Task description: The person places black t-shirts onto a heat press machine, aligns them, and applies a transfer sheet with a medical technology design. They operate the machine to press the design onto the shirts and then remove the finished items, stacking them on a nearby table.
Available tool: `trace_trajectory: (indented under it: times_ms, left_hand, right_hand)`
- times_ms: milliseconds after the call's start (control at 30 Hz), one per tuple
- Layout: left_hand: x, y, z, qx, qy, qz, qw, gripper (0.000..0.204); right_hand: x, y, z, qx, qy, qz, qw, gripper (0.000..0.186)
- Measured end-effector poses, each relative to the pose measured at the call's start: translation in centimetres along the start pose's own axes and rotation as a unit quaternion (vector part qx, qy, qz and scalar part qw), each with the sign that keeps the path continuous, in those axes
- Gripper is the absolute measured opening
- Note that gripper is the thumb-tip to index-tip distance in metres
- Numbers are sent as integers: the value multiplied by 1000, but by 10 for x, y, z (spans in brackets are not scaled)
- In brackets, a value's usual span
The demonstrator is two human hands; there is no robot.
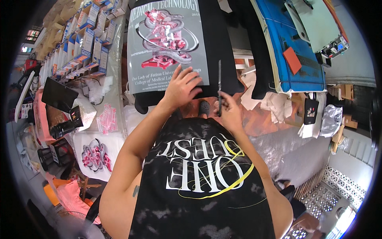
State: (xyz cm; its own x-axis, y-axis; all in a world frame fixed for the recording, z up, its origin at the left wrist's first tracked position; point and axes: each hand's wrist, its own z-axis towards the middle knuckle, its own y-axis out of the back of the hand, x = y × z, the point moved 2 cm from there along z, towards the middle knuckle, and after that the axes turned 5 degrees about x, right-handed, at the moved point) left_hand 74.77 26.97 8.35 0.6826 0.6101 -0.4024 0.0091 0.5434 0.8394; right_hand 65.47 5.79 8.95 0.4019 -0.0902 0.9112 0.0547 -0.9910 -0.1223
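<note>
Room above printed sheet (167, 42), far side; left hand (184, 87) blocks near edge; boxes (84, 44) crowd left.

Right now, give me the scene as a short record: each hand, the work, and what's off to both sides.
On the sheet: left hand, open, over the lower part of the grey printed sheet
Holding: right hand, closed on a long thin tool, exact kind unclear
Under the sheet: black fabric
Far left: rows of blue-and-white boxes
Off right: blue surface with an orange-red card on it
</note>
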Motion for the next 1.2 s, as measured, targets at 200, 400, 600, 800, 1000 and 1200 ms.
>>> trace_trajectory:
  times_ms: [200, 400, 600, 800, 1000, 1200]
  left_hand:
    - [33, 62, -26, -140, 167, 63, 974, 57]
    - [156, 93, -107, -200, 517, -133, 822, 50]
    - [124, 92, -57, -166, 471, -148, 854, 43]
    - [90, 86, -37, -100, 331, 136, 928, 54]
    - [88, 64, -55, 5, 239, 129, 962, 64]
    - [80, 66, -49, 18, 253, 116, 960, 65]
  right_hand:
    - [108, 64, 2, -162, 204, -193, 946, 44]
    - [291, 165, -8, -378, 365, -532, 664, 27]
    - [453, 248, 41, -452, 253, -661, 543, 34]
    - [502, 312, 115, -411, 63, -746, 520, 34]
    - [459, 197, 82, -489, 138, -730, 457, 32]
    - [229, 55, 113, -127, 320, -592, 729, 26]
